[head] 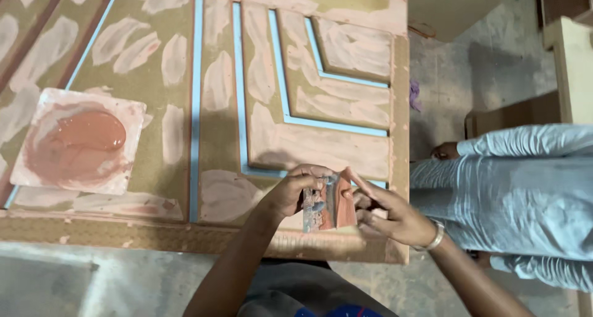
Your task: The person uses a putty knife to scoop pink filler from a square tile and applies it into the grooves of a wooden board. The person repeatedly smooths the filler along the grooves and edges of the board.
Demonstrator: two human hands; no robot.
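Near the left edge of the door panel (pixel 139 107), a square mixing board (pixel 77 141) is laid flat, with a glossy pool of pinkish-brown filler (pixel 86 131) spread on it. The panel's brown face is dabbed all over with paler patches of the same filler, and its grooves are lined with blue tape strips (pixel 197 107).

At the near edge, right of the middle, two smeared scraper blades (pixel 327 202) are held together just above the panel. The paler blade is pinched by the left hand (pixel 290 190), thumb and curled fingers closed on its left side. The reddish blade is gripped by the right hand (pixel 389 215), with the forefinger stretched along its top edge and the other fingers folded beneath. A metal bracelet (pixel 435 236) is worn on that wrist.

The step in hand is judged to be filler being wiped or passed from one blade to the other. A steady edge-to-edge scrape would be called for, so that no filler is dropped on the taped grooves.

Beyond the right edge, a person in pale blue clothing (pixel 513 187) is seen.
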